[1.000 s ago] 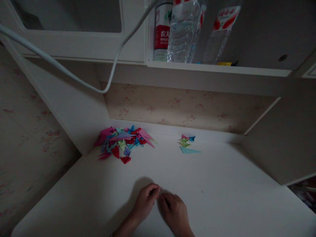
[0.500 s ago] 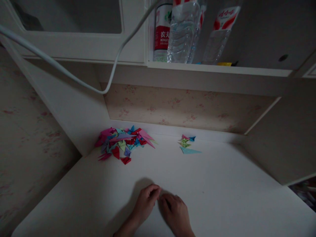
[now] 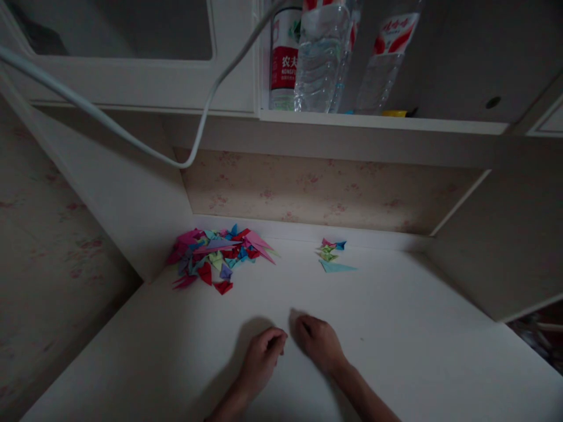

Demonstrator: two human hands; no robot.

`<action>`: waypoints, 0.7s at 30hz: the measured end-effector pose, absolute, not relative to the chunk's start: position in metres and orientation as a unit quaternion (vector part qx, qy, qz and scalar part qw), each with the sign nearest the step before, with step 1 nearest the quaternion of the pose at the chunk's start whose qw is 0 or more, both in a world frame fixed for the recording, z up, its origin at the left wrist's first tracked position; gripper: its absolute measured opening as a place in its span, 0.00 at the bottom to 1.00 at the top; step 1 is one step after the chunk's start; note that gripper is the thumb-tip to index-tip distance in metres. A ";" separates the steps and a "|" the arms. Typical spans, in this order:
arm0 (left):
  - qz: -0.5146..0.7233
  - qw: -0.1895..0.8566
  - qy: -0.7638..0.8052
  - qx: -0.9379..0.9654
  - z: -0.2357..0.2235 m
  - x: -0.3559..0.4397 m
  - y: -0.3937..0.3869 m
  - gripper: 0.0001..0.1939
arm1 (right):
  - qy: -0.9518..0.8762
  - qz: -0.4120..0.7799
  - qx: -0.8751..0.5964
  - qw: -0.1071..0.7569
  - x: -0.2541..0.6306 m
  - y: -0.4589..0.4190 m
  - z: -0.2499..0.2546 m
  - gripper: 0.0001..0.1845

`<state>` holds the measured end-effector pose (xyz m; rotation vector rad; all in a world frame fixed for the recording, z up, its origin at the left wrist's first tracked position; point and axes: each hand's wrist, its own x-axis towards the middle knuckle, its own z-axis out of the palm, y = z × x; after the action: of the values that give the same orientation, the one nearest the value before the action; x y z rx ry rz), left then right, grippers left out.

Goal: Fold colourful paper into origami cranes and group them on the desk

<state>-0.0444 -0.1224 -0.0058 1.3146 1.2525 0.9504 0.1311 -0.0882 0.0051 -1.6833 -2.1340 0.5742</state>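
One pile of folded papers [image 3: 215, 259], too overlapped to count, lies at the desk's [image 3: 417, 351] back left; one small cluster [image 3: 336, 266], including one pink, one blue and one light-blue piece, lies right of it. Nearer, two hands, left hand [image 3: 263, 354] and right hand [image 3: 320, 341], curl loosely closed, just apart; whether they hold anything, I cannot tell. At least four bottles [image 3: 321, 64] stand above.
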 end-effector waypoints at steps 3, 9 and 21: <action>0.393 0.522 0.530 0.541 -0.009 -0.045 -0.119 0.17 | -0.747 0.142 -0.630 0.158 0.138 -0.060 0.006 0.16; 0.392 0.532 0.535 0.526 -0.015 -0.047 -0.110 0.16 | -0.725 -0.004 -0.679 0.116 0.158 -0.003 0.001 0.16; 0.400 0.535 0.523 0.529 -0.013 -0.049 -0.109 0.14 | -0.694 -0.043 -0.713 0.087 0.177 0.021 -0.025 0.20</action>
<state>-0.0487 -0.1089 -0.0131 1.2594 1.2465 0.9540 0.1770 0.0213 -0.0248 -2.1242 -2.0690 -0.1271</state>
